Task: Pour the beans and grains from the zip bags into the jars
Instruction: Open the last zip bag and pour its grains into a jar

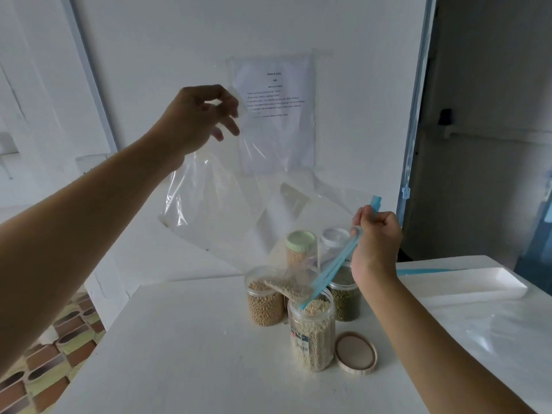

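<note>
Between left hand (203, 115) up high and right hand (376, 234) lower down — zip bag (215, 204), low corner in the open jar (312, 330) under the right hand. Behind that jar, more jars (264, 303). Just beside it, on the table (194, 354) — a lid (356, 354).

Only one view is given. The wide-angle camera sits on the person's head, close above the near side of the counter (191, 339), and faces forward and down. The wall (179, 40) rises just behind the counter.
</note>
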Tool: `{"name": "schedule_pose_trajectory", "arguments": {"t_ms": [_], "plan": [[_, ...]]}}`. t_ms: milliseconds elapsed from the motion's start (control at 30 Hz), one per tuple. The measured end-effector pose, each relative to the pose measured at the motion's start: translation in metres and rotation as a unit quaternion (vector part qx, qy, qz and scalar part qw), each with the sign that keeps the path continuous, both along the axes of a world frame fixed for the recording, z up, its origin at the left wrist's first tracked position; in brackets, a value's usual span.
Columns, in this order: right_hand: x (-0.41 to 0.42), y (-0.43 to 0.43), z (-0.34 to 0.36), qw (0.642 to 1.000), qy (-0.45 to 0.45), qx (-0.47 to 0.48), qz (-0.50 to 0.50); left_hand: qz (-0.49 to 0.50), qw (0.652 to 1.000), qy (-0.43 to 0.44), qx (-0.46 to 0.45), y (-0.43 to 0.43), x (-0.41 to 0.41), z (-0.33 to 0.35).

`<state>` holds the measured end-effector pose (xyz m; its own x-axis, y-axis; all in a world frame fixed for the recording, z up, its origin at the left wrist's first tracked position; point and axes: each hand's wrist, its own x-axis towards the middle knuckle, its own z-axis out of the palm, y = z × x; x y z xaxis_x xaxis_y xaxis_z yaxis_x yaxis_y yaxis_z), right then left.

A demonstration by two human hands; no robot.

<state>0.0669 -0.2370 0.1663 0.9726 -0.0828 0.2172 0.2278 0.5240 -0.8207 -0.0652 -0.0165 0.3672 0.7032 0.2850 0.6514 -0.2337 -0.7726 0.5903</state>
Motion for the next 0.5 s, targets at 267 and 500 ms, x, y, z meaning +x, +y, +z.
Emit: {"name": "schedule_pose_trajectory", "arguments": {"t_ms": [267, 500], "plan": [[0.001, 0.002, -0.009, 1.0, -0.002, -0.015, -0.023, -0.022, 0.999, 0.032, 0.026, 0.001, 0.01, -0.011], [0.002, 0.002, -0.004, 1.0, -0.006, 0.007, -0.007, -0.017, 0.999, -0.008, 0.04, 0.004, 0.012, 0.004]]}}
